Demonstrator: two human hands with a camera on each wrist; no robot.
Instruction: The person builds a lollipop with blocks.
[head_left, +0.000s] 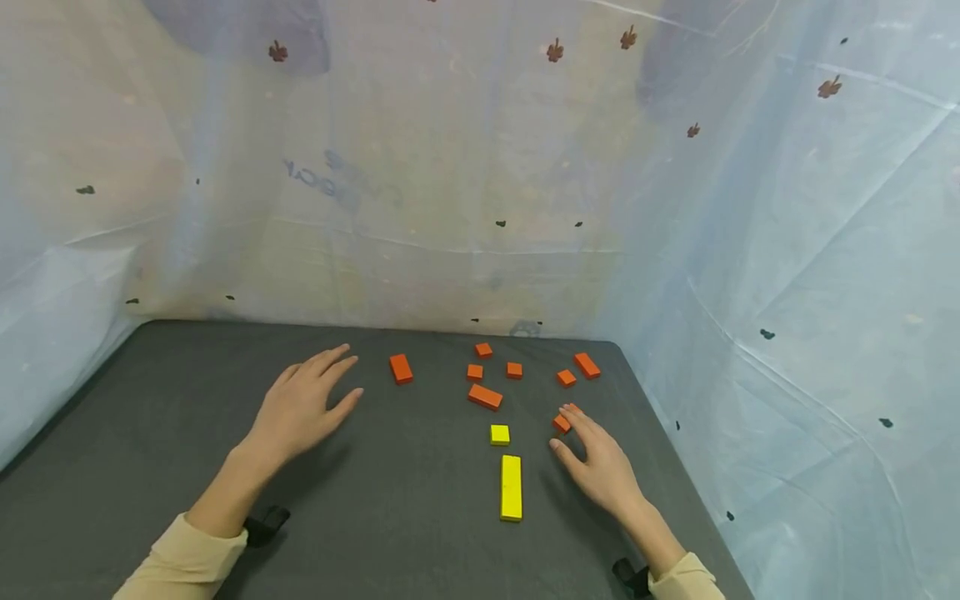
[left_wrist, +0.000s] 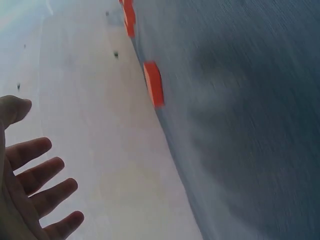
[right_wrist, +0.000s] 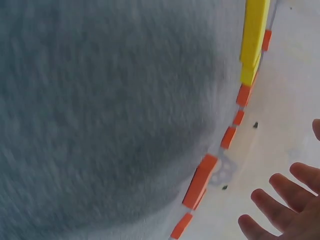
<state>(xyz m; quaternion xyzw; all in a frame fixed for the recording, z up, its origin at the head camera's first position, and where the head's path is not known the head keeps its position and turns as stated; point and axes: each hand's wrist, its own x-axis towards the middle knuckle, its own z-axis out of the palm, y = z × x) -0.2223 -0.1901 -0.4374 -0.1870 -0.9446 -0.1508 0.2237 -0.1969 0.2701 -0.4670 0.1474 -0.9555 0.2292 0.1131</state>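
My left hand hovers over the left part of the dark table, its fingers extended and nothing in its grasp. An orange block lies to its right; in the left wrist view the same hand appears spread, apart from the orange block. On the other side, my right hand is held above the table with loosely extended fingers. Its fingertips partly hide an orange block. The right wrist view shows that hand holding nothing. Left of it lie a yellow cube and a long yellow block.
Several more orange blocks are scattered farther back, among them a rectangular one, a small one and another near the right edge. Pale plastic sheeting hangs behind and beside the dark table.
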